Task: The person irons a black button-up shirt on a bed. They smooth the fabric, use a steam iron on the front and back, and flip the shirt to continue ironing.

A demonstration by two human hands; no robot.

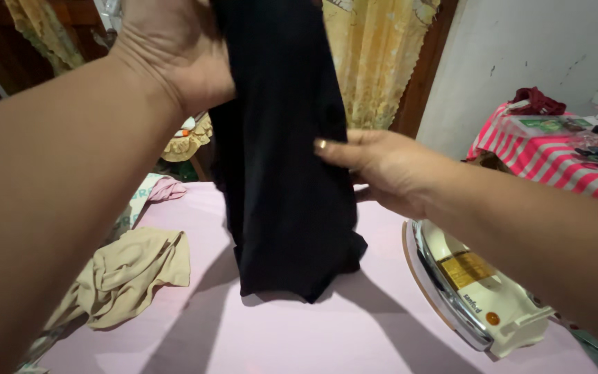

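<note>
A black garment hangs in front of me, its lower end touching the pink ironing surface. My left hand grips its top near the upper edge of the view, holding it up. My right hand pinches the garment's right edge at mid height, thumb on the front of the cloth. An electric iron, cream and silver, rests on its side on the pink surface just below my right forearm.
A crumpled beige cloth lies at the left of the pink surface, with a pink cloth beyond it. A table with a pink-and-white striped cover and small items stands at the right. Yellow curtains hang behind.
</note>
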